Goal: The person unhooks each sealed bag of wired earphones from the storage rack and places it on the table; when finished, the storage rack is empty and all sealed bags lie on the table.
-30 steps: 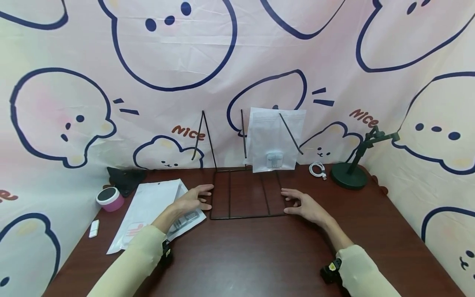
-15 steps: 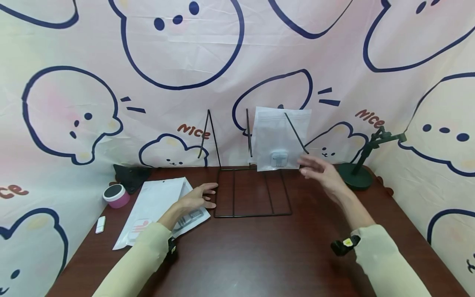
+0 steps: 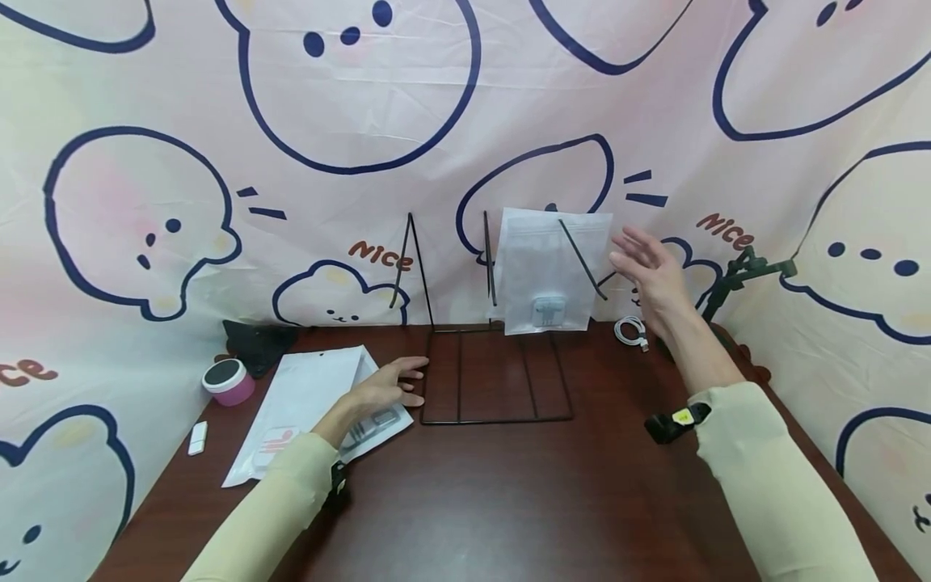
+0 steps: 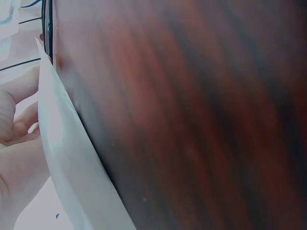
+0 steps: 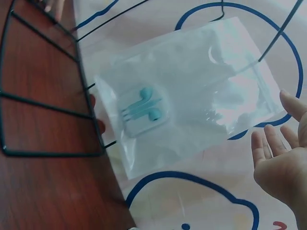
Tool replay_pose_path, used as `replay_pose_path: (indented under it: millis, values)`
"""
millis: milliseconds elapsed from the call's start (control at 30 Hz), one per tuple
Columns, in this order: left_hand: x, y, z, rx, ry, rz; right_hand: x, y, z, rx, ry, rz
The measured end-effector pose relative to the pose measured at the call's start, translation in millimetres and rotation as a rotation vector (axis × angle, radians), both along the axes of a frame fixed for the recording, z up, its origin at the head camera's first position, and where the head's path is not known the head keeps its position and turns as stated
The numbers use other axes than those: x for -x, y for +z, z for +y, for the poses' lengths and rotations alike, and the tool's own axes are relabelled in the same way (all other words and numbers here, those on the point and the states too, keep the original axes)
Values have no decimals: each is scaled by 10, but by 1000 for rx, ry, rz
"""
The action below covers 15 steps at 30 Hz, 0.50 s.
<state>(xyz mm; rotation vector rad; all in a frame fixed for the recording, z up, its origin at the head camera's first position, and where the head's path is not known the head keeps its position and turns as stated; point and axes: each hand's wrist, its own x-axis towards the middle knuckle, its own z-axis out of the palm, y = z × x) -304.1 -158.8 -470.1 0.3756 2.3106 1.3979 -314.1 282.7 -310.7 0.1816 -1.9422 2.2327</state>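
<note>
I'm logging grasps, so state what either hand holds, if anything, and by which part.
Nothing is visibly held: the right hand hovers beside the plastic bag, the left hand beside the wire rack.

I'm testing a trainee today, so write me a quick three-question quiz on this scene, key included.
1. Multiple choice: what shows through the pouch?
A) scissors
B) earphones
C) a pen

2. True or false: the right hand is beside the pouch, not gripping it.

3. Fill the gap: the ____ hand is nearer the base of the rack.

Key: 1. B. 2. True. 3. Left; the left hand is beside that base.
</note>
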Motion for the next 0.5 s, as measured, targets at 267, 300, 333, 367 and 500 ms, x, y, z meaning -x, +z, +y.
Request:
replay_pose_path:
  millis: [267, 300, 333, 367, 500]
  values:
    - [4, 22, 0, 9, -1, -1, 31, 63, -116, 0, -58, -22]
    - [1, 25, 3, 9, -2, -1, 32, 56, -127, 8, -78, -22]
    - [-2, 29, 6, 8, -1, -3, 32, 47, -136, 12, -97, -16]
    - [-5, 33, 9, 7, -1, -6, 29, 37, -144, 25, -115, -11]
    - [-11, 45, 20, 8, -1, -10, 17, -9, -166, 74, -177, 38]
